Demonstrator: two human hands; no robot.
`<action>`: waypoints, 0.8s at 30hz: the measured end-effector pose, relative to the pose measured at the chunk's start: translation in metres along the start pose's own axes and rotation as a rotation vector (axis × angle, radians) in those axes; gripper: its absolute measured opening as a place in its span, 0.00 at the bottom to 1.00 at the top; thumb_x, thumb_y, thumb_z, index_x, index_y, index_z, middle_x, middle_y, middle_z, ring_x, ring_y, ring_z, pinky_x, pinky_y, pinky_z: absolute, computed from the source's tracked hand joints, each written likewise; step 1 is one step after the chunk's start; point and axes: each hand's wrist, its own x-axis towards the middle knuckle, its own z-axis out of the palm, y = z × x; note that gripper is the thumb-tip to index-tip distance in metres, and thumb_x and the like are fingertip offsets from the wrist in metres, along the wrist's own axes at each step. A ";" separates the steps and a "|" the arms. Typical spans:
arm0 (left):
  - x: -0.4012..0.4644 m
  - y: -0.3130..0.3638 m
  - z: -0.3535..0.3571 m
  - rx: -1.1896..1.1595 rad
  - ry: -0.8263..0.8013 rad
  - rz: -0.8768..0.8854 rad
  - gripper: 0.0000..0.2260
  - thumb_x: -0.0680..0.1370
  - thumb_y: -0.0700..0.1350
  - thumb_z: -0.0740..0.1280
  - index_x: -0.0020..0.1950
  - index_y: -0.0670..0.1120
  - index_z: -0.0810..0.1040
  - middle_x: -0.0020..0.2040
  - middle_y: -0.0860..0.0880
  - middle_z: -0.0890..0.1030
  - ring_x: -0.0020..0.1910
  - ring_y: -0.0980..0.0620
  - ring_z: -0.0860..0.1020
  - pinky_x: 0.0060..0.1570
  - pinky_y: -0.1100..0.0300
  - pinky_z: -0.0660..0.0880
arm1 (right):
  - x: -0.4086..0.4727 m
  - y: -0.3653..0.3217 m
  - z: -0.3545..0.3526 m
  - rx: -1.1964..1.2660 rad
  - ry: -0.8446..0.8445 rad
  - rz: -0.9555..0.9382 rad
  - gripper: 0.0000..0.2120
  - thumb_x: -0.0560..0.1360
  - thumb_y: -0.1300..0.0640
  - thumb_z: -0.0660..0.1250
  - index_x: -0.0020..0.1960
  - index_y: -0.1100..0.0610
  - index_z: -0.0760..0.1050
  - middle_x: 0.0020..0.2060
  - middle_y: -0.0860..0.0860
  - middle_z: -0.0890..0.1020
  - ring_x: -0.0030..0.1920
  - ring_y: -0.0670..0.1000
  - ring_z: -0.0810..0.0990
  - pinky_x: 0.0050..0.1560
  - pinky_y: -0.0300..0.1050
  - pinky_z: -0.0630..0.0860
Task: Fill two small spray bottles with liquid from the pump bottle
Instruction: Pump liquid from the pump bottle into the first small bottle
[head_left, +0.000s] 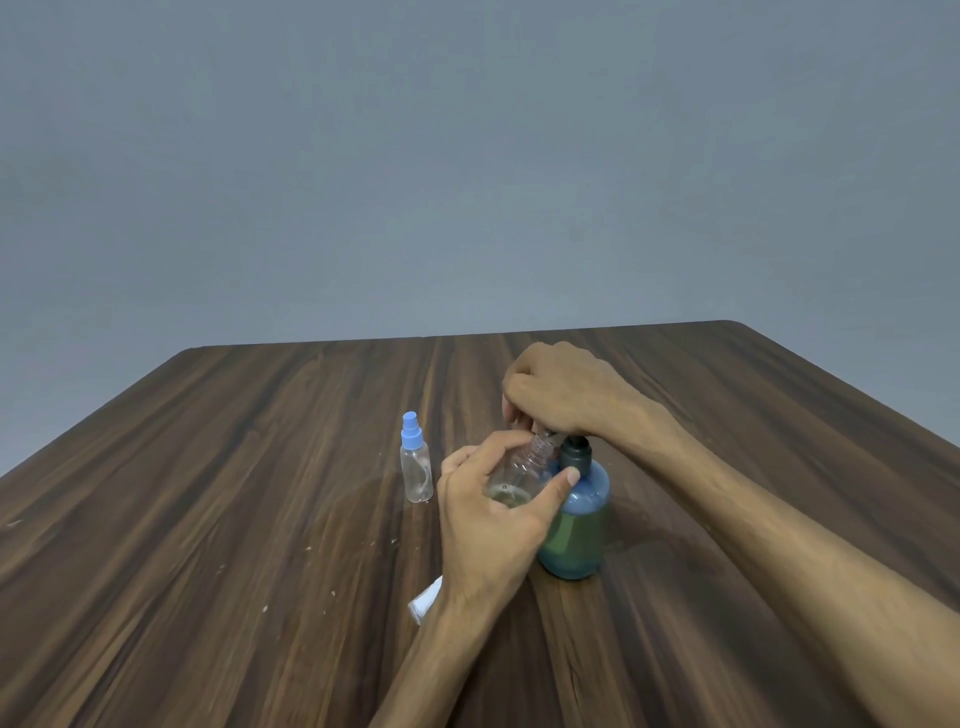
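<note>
A dark blue-green pump bottle (576, 530) stands on the wooden table (208, 493). My right hand (561, 395) rests on top of its pump head, which it hides. My left hand (488, 514) holds a small clear spray bottle (524, 467) without its cap, tilted so its threaded neck sits right under the covered pump head. A little liquid shows inside it. A second small clear spray bottle (415, 465) with a blue spray cap stands upright to the left, untouched.
A small white object (426, 603) lies on the table behind my left wrist, partly hidden. The table's far edge runs in front of a plain grey wall (467, 156). Pale specks dot the wood.
</note>
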 end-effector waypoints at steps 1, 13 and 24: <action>0.001 0.000 0.000 -0.001 -0.001 0.000 0.18 0.69 0.62 0.79 0.57 0.62 0.84 0.49 0.57 0.88 0.55 0.41 0.86 0.56 0.40 0.84 | 0.000 0.000 0.001 0.004 -0.003 0.005 0.16 0.77 0.53 0.61 0.42 0.53 0.87 0.39 0.48 0.89 0.45 0.53 0.87 0.51 0.54 0.84; 0.000 0.000 -0.001 0.008 0.001 0.004 0.18 0.70 0.62 0.79 0.57 0.62 0.83 0.48 0.58 0.88 0.55 0.42 0.86 0.56 0.40 0.84 | 0.001 -0.001 0.005 -0.044 -0.051 0.022 0.15 0.77 0.53 0.62 0.43 0.53 0.87 0.41 0.49 0.88 0.45 0.55 0.86 0.49 0.53 0.82; 0.000 -0.002 0.000 0.007 0.001 -0.010 0.18 0.69 0.62 0.80 0.56 0.61 0.84 0.48 0.56 0.88 0.55 0.40 0.86 0.56 0.40 0.84 | -0.001 -0.002 -0.001 -0.010 0.002 -0.016 0.14 0.77 0.54 0.62 0.41 0.52 0.86 0.37 0.46 0.88 0.42 0.51 0.86 0.48 0.50 0.83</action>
